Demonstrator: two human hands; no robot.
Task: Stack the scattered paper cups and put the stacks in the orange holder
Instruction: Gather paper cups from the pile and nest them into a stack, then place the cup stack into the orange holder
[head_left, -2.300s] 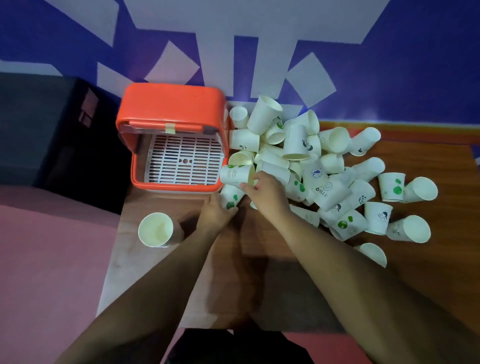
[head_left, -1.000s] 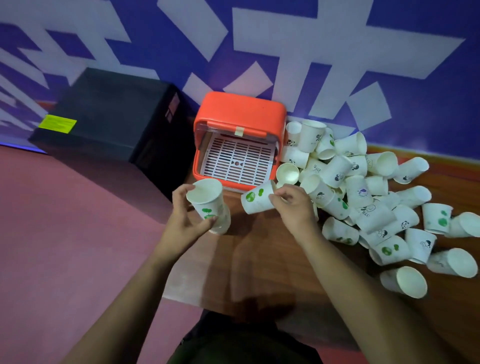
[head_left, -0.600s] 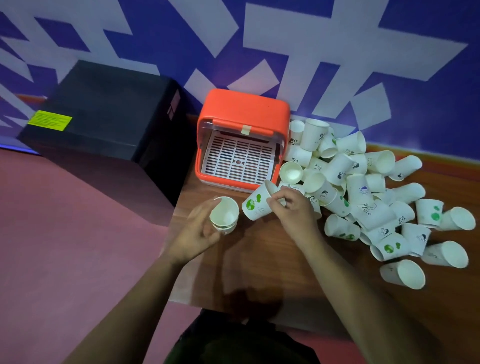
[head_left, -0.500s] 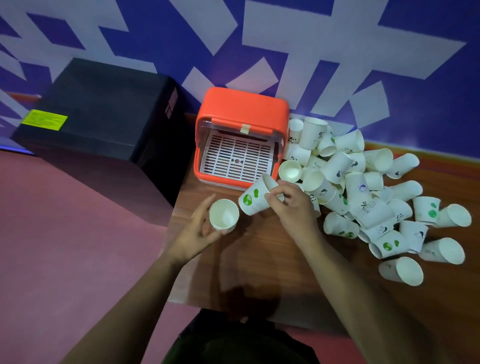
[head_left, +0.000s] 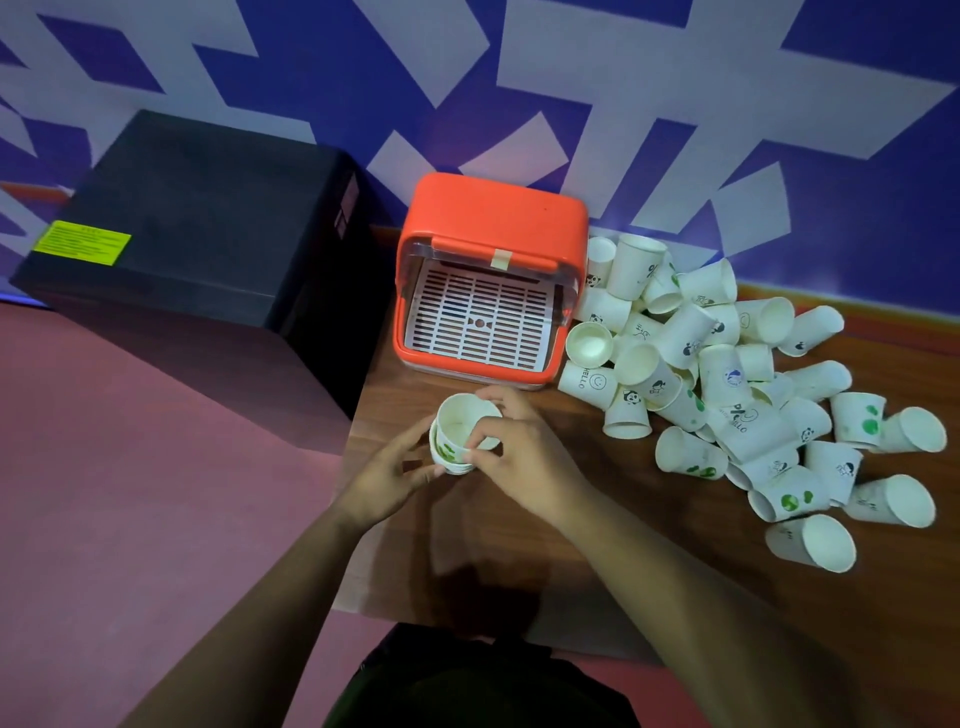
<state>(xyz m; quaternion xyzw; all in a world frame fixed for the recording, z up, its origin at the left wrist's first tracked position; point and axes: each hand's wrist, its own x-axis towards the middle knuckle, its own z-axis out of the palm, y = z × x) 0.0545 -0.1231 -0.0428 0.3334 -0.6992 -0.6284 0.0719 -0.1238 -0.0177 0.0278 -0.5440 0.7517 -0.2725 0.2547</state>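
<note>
**A:** What are the hands doing?

**B:** Both hands are on a small stack (head_left: 457, 441) of cups, near the front left of the brown surface (head_left: 519, 545). The left hand (head_left: 387, 478) curls around the bottom cup from the left side. The right hand (head_left: 524, 452) pinches the rim of the top cup with thumb and fingers. The top cup sits partway inside the one below it. The stack has green spots on its side.

**A:** Where is the holder?

**B:** The orange holder (head_left: 493, 213) is just behind the stack, close to the wall (head_left: 727, 104). Its front is open, and I can see a white grid (head_left: 480, 325) inside. No cups are in it.

**A:** And the other cups?

**B:** A big pile (head_left: 727, 374) of them lies to the right of the holder, touching its side. Most are tipped over. One cup (head_left: 588, 343) by the holder stands with its mouth up. Some have green dots, some have little pandas, and one says HELLO.

**A:** Anything else?

**B:** A black box (head_left: 197, 228) with a yellow label stands left of the surface.
</note>
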